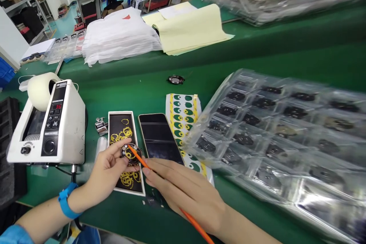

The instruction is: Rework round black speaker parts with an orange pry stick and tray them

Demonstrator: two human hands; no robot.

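Observation:
My left hand (pixel 110 169), with a blue band on its wrist, pinches a small round dark part (pixel 130 154) by its edge. That part is held over a white-rimmed box (pixel 143 188) with several thin yellow rings (pixel 127 180) inside. In my right hand (pixel 183 190) is an orange stick (pixel 140 159), gripped like a pen, its tip at the face of the round part. A dark phone (pixel 160 137) lies just beyond my right hand, beside a sheet of green and yellow stickers (pixel 183 116).
A white tape dispenser (pixel 68 122) stands at the left, near a small metal counter (pixel 101 126). Clear plastic trays of dark parts (pixel 274 129) cover the right. Farther back lie another round part (pixel 175 79), white sheets (pixel 120 38) and yellow paper (pixel 191 30).

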